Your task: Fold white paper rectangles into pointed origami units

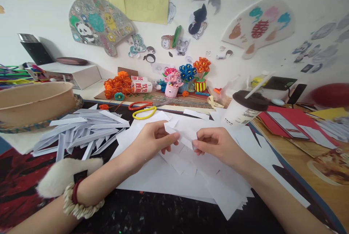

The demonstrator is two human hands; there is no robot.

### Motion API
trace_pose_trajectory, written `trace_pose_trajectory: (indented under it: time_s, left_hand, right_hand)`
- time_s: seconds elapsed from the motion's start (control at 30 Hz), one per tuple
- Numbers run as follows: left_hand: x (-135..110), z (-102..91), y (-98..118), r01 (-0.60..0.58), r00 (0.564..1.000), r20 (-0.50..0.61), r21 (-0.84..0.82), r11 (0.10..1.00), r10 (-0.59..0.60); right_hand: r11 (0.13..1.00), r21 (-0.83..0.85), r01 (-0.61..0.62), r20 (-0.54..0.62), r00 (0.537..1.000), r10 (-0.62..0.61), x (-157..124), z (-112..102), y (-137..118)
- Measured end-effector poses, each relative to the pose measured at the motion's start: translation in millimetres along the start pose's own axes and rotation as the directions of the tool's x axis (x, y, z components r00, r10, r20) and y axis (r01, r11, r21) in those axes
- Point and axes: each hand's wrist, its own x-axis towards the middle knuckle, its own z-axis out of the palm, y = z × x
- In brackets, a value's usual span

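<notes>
A small white paper strip [181,138] is stretched between my two hands, above a spread of white paper sheets [152,175]. My left hand [156,136] pinches its left end between thumb and fingers. At the other end, my right hand [211,141] grips the strip's lower right corner in the same way. Off to the left lies a heap of folded white paper strips [81,130]. Beyond my hands rest a yellow-handled loop [144,113] and a red loop [139,106], perhaps scissor handles.
A lidded drink cup [241,108] with a straw stands at the right, near the papers. At the left is a round tan basin [35,97]. Orange craft flowers [120,84] and a pink flower pot [171,89] line the back. A white fluffy object [64,177] lies by my left forearm.
</notes>
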Motion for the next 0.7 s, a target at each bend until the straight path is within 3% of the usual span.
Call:
trace_pose_trajectory:
  time_s: [0.2, 0.33, 0.47, 0.7]
  left_hand:
    - [-1.8, -2.7, 1.5, 0.0, 1.0, 0.014, -0.082, 0.997, 0.002]
    - [0.7, -3.9, -2.1, 0.009, 1.0, -0.001, -0.056, 0.998, -0.009]
    - [6.7, -8.2, -7.8, -0.013, 0.995, -0.096, -0.028, 1.0, 0.01]
    - [12.4, -12.9, -14.0, -0.045, 0.994, -0.1, 0.025, 0.999, 0.047]
  right_hand:
    - [0.999, -0.041, 0.002, -0.043, 0.999, -0.004, 2.4, -4.3, 2.5]
    - [0.998, -0.061, 0.011, -0.052, 0.999, -0.014, 4.2, -5.8, 5.6]
    - [0.998, -0.066, -0.003, -0.032, 0.999, 0.001, 5.6, -6.6, 8.4]
    - [0.998, -0.055, 0.015, 0.011, 1.0, -0.014, 11.2, -8.7, 14.1]
